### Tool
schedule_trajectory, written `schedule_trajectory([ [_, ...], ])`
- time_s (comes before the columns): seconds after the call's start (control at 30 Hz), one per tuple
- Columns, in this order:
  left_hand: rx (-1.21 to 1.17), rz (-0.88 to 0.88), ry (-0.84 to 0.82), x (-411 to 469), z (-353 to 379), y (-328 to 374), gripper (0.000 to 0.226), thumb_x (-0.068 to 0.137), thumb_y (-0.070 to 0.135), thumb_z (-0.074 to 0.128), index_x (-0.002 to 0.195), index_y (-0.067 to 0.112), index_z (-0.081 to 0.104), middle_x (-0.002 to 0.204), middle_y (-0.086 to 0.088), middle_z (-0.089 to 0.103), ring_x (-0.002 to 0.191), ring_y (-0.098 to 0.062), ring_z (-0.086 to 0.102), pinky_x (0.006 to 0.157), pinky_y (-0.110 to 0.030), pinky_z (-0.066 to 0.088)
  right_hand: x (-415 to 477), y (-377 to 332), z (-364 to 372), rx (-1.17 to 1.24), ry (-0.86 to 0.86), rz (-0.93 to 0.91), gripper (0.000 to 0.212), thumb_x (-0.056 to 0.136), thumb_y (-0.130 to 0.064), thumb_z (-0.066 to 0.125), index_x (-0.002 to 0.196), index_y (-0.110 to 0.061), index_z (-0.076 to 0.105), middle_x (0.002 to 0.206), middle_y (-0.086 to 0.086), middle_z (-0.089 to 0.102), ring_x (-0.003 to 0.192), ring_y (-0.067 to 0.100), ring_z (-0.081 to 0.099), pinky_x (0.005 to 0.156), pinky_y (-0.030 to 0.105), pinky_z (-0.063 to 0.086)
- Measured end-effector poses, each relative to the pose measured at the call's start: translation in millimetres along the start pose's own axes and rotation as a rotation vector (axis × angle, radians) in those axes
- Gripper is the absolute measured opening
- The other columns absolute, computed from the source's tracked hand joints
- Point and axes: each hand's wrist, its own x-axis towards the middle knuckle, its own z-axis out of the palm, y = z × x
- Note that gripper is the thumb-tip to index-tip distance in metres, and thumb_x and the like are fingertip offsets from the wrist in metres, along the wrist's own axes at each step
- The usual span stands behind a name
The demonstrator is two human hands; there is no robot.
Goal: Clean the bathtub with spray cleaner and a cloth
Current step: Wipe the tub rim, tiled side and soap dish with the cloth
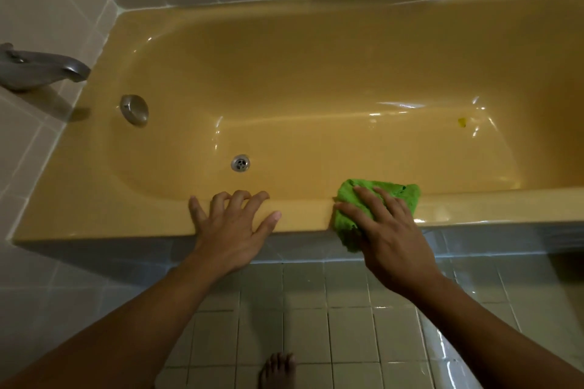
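Glossy smooth bathtub [316, 73]; fuzzy cloth [379, 196]; dull metal faucet [41, 69]; shiny metal drain [240, 163]

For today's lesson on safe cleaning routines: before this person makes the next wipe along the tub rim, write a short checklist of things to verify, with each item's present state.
1. Cloth under the wiping hand: ok. The right hand lies flat on the green cloth.
2. Cloth on the surface: ok. It drapes over the near rim of the bathtub.
3. Bracing support: ok. The left hand rests spread on the rim, holding nothing.
4. Spray cleaner within reach: cannot tell. No bottle is in view.
5. Basin debris: not ok. A small yellow speck sits on the tub floor.
6. Drain uncovered: ok.
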Motion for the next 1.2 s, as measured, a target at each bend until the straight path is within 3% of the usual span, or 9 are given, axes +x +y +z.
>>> schedule_trajectory([
  [0.17,0.017,0.055,-0.019,2.5,0.8,44.0,0.071,0.089,0.085,0.000,0.149,0.052,0.018,0.153,0.017,0.035,0.142,-0.022,0.029,0.116,-0.069,0.004,-22.7,50.5,-10.2,0.044,0.137,0.091,0.069,0.082,-0.001,0.072,0.143,-0.030,0.054,0.158,0.007,0.043,0.146,0.038,0.035,0.112,0.054,0.035],
  [0.37,0.050,0.151,0.041,13.9,3.6,86.5,0.065,0.095,0.076,0.002,0.147,0.049,0.030,0.145,0.018,0.045,0.131,-0.019,0.043,0.110,-0.057,0.023,-34.9,81.0,-32.6,0.114,0.121,0.188,0.057,0.087,0.000,0.067,0.137,-0.028,0.061,0.151,0.005,0.052,0.139,0.037,0.045,0.107,0.054,0.045],
  [0.57,0.056,0.209,0.102,27.3,5.5,103.1,0.062,0.096,0.073,0.005,0.139,0.051,0.044,0.136,0.016,0.053,0.121,-0.018,0.051,0.094,-0.044,0.037,-25.3,74.4,-98.7,0.788,0.244,0.416,0.035,0.097,-0.020,0.066,0.125,-0.041,0.067,0.120,-0.011,0.070,0.110,0.012,0.066,0.085,0.019,0.053],
  [0.73,0.044,0.211,0.098,30.5,4.4,107.3,0.063,0.095,0.073,0.002,0.140,0.054,0.042,0.137,0.017,0.050,0.124,-0.016,0.047,0.095,-0.044,0.036,-30.5,73.6,-146.4,1.353,0.237,0.432,0.034,0.095,-0.016,0.061,0.127,-0.025,0.068,0.114,0.003,0.074,0.109,0.020,0.070,0.088,0.040,0.060],
  [0.8,0.041,0.210,0.095,30.1,3.7,107.4,0.064,0.094,0.073,0.000,0.141,0.055,0.041,0.137,0.018,0.050,0.125,-0.015,0.047,0.096,-0.044,0.036,-29.8,83.1,-144.8,1.422,0.159,0.485,0.034,0.096,-0.014,0.061,0.128,-0.022,0.067,0.115,0.006,0.074,0.109,0.023,0.071,0.089,0.045,0.060],
  [0.87,0.038,0.209,0.108,29.1,2.6,107.8,0.066,0.094,0.073,-0.001,0.140,0.054,0.043,0.136,0.017,0.051,0.124,-0.015,0.047,0.096,-0.043,0.036,-28.2,98.1,-130.3,1.165,0.081,0.533,0.034,0.096,-0.012,0.066,0.127,-0.027,0.068,0.114,0.003,0.074,0.109,0.023,0.070,0.093,0.048,0.059],
  [1.0,0.045,0.213,0.118,29.1,3.8,107.9,0.067,0.094,0.072,-0.001,0.140,0.054,0.044,0.135,0.018,0.050,0.124,-0.014,0.048,0.096,-0.042,0.035,-26.3,110.7,-95.0,0.286,0.062,0.484,0.051,0.092,-0.006,0.065,0.136,-0.031,0.062,0.128,0.003,0.065,0.111,0.028,0.062,0.089,0.038,0.054],
  [1.1,0.045,0.220,0.111,30.3,4.2,108.4,0.067,0.094,0.072,-0.001,0.140,0.053,0.044,0.135,0.018,0.050,0.124,-0.014,0.047,0.097,-0.042,0.035,-25.4,99.6,-81.3,0.112,0.081,0.433,0.060,0.096,-0.010,0.059,0.150,-0.031,0.045,0.155,0.008,0.040,0.129,0.035,0.044,0.100,0.048,0.050],
  [1.2,0.051,0.233,0.109,31.7,4.0,107.8,0.066,0.095,0.072,-0.001,0.141,0.054,0.042,0.134,0.019,0.049,0.123,-0.013,0.047,0.096,-0.041,0.036,-30.8,85.1,-68.3,0.010,0.047,0.413,0.072,0.094,-0.030,0.066,0.156,-0.034,0.031,0.166,0.007,0.021,0.145,0.040,0.022,0.112,0.058,0.038],
])
